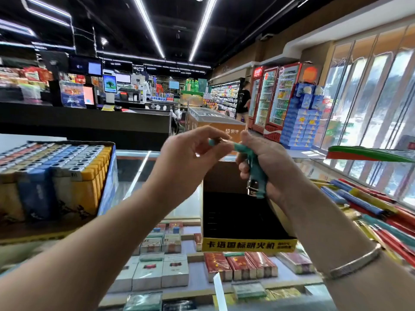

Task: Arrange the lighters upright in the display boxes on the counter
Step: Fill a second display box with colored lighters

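My right hand grips a teal lighter with its metal head pointing down, raised above the counter. My left hand pinches the end of another teal lighter at its fingertips, close to the right hand. Directly below stands a black display box with a yellow front; its slots look bare. A second display box at the left is packed with upright lighters in blue, grey and yellow.
A pile of loose lighters in red, blue, yellow and teal lies on the glass counter at the right. Cigarette packs show under the glass. A red and green object juts in from the right.
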`<act>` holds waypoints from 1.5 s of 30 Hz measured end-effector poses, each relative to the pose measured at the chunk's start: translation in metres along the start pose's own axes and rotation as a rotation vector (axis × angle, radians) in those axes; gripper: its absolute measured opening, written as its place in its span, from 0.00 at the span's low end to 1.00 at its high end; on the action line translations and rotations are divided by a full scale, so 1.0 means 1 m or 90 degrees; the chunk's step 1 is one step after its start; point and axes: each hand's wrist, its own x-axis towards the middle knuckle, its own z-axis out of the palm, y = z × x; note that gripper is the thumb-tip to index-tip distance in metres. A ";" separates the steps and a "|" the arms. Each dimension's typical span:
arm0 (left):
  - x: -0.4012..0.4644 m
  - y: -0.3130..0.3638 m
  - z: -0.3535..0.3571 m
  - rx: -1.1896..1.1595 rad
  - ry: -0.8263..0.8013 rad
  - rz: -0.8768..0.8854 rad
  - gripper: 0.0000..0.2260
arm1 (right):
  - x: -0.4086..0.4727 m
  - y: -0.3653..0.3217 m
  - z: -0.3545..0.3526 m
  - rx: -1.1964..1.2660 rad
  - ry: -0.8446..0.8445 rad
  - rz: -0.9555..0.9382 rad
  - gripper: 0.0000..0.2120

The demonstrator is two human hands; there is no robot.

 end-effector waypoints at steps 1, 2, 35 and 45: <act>0.002 -0.001 -0.002 -0.016 0.019 -0.011 0.07 | 0.000 -0.001 -0.002 0.006 0.012 -0.017 0.11; 0.003 -0.002 -0.004 -0.035 0.031 -0.030 0.05 | 0.001 -0.004 -0.005 0.014 0.030 -0.039 0.11; -0.005 -0.030 0.003 0.306 -0.011 -0.007 0.08 | 0.011 0.004 -0.020 -0.141 0.273 -0.143 0.10; 0.000 -0.031 0.001 0.240 -0.078 -0.132 0.08 | 0.008 0.000 -0.027 -0.119 0.242 0.012 0.04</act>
